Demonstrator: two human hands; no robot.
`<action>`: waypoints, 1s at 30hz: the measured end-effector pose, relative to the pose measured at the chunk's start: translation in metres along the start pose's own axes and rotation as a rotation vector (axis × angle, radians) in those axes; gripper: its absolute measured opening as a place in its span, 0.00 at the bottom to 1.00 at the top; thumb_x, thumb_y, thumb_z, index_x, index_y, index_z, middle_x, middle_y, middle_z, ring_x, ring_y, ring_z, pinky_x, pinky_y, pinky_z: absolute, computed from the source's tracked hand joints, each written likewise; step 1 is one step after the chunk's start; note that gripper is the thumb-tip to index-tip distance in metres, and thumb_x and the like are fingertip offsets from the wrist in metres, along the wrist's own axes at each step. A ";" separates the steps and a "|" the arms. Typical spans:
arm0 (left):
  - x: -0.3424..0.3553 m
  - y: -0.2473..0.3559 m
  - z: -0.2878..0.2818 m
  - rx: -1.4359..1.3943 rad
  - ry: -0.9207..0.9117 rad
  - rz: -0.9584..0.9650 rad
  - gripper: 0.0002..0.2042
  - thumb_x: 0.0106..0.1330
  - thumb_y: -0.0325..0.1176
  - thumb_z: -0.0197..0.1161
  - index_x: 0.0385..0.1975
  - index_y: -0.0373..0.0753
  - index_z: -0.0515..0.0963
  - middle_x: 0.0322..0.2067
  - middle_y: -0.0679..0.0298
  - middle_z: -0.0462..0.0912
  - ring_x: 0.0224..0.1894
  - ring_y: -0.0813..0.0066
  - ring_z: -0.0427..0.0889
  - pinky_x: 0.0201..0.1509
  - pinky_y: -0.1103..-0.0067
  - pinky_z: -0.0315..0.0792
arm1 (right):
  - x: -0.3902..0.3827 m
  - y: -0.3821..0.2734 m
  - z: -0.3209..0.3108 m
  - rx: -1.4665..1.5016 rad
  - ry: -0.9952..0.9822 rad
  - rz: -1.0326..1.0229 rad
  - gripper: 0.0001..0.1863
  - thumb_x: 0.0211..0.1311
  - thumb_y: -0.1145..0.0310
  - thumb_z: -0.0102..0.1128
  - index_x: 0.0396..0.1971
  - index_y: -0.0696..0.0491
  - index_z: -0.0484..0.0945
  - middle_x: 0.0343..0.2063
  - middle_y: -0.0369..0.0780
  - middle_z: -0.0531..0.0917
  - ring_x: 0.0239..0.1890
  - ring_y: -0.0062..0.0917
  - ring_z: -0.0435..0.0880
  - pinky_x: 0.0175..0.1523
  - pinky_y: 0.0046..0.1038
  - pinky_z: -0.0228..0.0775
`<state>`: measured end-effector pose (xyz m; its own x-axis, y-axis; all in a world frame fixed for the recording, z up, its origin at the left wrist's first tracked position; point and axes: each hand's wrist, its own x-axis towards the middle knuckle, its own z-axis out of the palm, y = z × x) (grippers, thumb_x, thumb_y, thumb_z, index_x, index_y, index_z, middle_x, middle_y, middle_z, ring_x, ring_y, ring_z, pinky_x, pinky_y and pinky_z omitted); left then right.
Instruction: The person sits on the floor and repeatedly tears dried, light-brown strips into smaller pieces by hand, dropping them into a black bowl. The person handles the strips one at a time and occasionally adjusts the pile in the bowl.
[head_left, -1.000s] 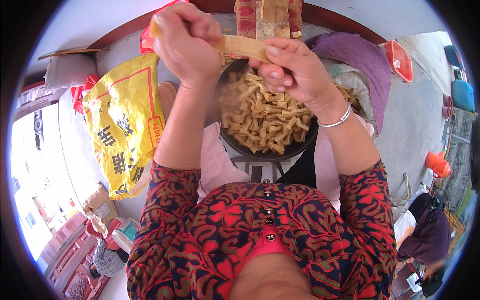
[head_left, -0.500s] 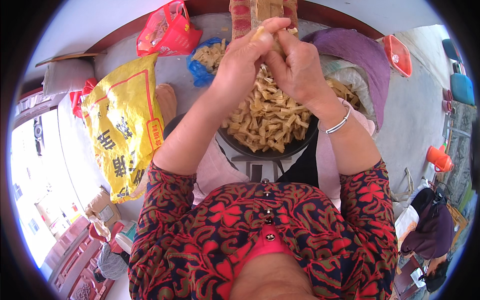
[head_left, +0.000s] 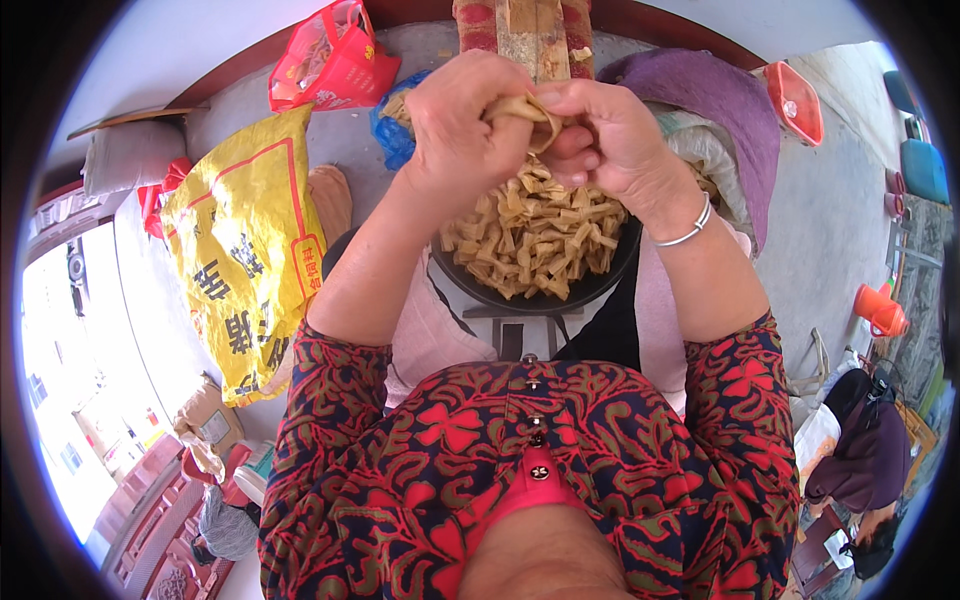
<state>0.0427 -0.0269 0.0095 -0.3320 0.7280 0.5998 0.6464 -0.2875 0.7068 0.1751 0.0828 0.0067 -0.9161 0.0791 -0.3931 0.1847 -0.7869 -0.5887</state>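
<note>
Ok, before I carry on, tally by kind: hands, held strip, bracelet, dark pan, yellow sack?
Hands (left hand, right hand): 2
Held strip: 1
Bracelet: 1
Dark pan: 1
Yellow sack: 1
Total: 6

Strips (head_left: 540, 235) piled in pan (head_left: 606, 286), sack (head_left: 245, 250) off to left, carrier bag (head_left: 335, 68) farther up, wood block (head_left: 530, 30) straight past pan, tub (head_left: 795, 105) way over right.

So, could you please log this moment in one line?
left hand: holding strip | right hand: holding strip | below: pan with tan pieces
</note>
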 end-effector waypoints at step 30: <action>0.007 -0.004 -0.023 -0.623 -0.337 -0.634 0.13 0.65 0.36 0.62 0.21 0.36 0.77 0.11 0.72 0.69 0.11 0.85 0.64 0.14 0.86 0.57 | 0.002 -0.005 0.005 -0.285 -0.011 -0.502 0.08 0.64 0.68 0.57 0.37 0.57 0.80 0.15 0.25 0.68 0.16 0.06 0.60 0.20 0.12 0.50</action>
<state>0.0221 -0.0351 0.0194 -0.2169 0.9756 -0.0350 -0.1007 0.0134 0.9948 0.1708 0.0837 0.0121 -0.9195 0.3930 -0.0100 -0.1865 -0.4586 -0.8689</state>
